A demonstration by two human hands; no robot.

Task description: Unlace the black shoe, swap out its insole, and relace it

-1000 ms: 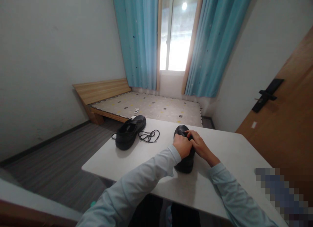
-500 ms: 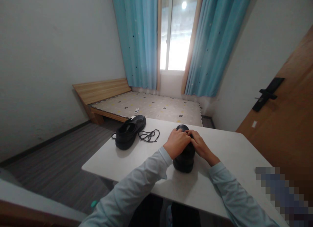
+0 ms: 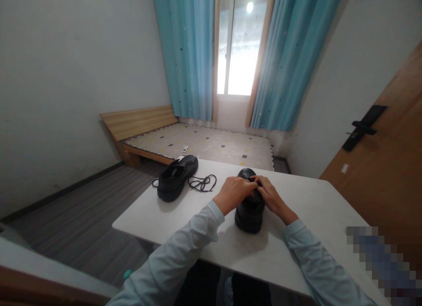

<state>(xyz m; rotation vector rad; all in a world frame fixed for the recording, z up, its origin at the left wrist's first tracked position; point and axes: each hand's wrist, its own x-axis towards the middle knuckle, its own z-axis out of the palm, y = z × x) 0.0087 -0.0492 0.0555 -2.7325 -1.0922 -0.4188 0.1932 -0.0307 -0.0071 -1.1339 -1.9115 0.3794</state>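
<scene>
Gripping black shoe (image 3: 249, 211) on white table (image 3: 306, 209): left hand (image 3: 234, 193), right hand (image 3: 269, 196).

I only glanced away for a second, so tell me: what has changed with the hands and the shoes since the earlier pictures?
The left hand slid from on top of the near shoe to its left side, and both hands now pinch at its upper middle; what they hold is too small to tell. The right hand barely moved. The far shoe, loose lace and table stayed as they were.
</scene>
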